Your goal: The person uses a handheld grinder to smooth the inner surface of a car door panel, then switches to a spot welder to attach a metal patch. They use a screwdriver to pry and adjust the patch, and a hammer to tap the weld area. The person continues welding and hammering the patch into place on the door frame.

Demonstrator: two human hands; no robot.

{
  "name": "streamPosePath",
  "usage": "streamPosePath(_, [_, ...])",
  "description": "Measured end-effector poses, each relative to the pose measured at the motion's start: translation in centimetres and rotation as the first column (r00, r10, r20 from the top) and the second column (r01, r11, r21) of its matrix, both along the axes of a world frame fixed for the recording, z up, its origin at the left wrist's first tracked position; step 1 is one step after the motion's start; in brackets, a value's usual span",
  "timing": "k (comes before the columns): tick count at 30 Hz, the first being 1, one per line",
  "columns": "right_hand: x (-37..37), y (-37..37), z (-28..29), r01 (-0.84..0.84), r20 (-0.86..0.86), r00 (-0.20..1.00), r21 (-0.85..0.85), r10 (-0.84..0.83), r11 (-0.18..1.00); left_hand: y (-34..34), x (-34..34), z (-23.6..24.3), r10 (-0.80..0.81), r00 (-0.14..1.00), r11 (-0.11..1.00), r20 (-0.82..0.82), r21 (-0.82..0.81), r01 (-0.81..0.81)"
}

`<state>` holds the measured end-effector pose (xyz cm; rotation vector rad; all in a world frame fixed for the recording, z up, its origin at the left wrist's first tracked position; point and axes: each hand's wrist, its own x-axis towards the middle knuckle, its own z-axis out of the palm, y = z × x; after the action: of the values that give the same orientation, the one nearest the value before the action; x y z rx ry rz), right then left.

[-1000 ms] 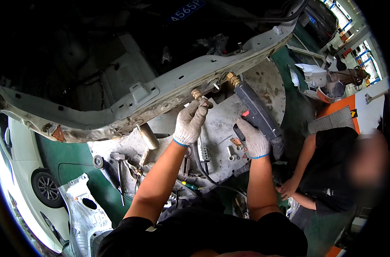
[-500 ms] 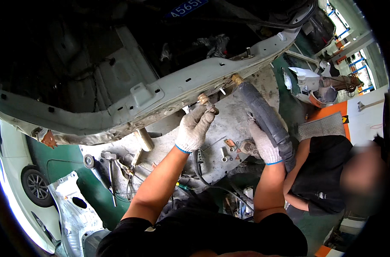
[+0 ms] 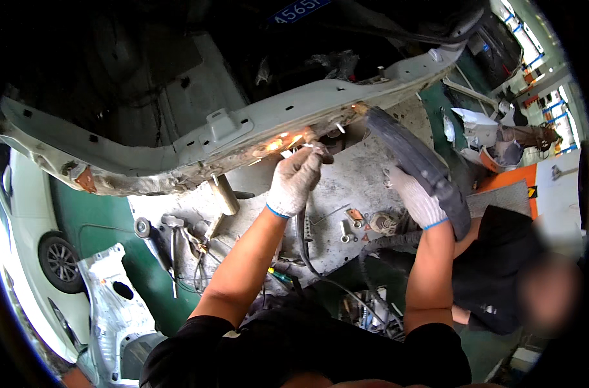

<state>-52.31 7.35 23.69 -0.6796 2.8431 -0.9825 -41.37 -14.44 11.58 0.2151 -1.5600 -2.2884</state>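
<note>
My left hand (image 3: 293, 184), in a white knit glove, is closed round a small brass-ended tool (image 3: 323, 152), most of it hidden by the fingers. Its tip meets the underside of a grey car-body sill (image 3: 268, 124), where an orange-white glow (image 3: 280, 142) shows. A black cable (image 3: 302, 242) runs down below that hand. My right hand (image 3: 418, 197), gloved too, grips a thick dark-grey sleeved tool (image 3: 407, 149) from its left side. The brass end (image 3: 359, 110) of the sleeved tool sits against the sill, to the right of the glow.
A light metal sheet (image 3: 327, 191) lies below, bearing a wrench socket (image 3: 345, 234), a hammer (image 3: 173, 223) and a grinder (image 3: 149, 236). A co-worker (image 3: 501, 265) crouches close at right. At left stand a white car (image 3: 29, 239) and a loose silver panel (image 3: 103, 297).
An orange glow has appeared on the sill above my left hand. The brass end seen before in that hand is now mostly hidden. My right hand and its tool have shifted rightward in view.
</note>
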Motion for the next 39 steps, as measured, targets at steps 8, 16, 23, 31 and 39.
streamPosePath(8, [2.4, 1.8, -1.9, -0.049, -0.052, 0.998, -0.135, 0.042, 0.990, -0.4, 0.4, 0.8, 0.021, 1.000, 0.997, 0.020, 0.074, -0.022])
streamPosePath(16, [10.8, 9.4, -14.0, -0.211, -0.054, 0.977, -0.098, 0.206, 0.973, -2.3, 0.7, 1.2, 0.206, 0.951, 0.976, 0.229, 0.029, -0.218])
streamPosePath(23, [16.9, 11.5, -14.6, -0.079, 0.364, 0.928, -0.009, 0.077, 0.997, -0.6, 1.8, 8.2, 0.237, 0.928, 0.915, 0.286, 0.255, -0.312])
streamPosePath(31, [17.4, 13.6, -16.2, 0.223, 0.604, 0.795, -0.375, 0.055, 0.900, 0.2, 1.0, 9.8, 0.306, 0.903, 0.852, 0.301, 0.336, -0.400])
streamPosePath(39, [15.7, 13.0, -15.5, 0.137, 0.575, 0.813, -0.341, 0.091, 0.930, -0.5, 6.3, 8.7, 0.252, 0.967, 0.871, 0.028, 0.430, -0.239])
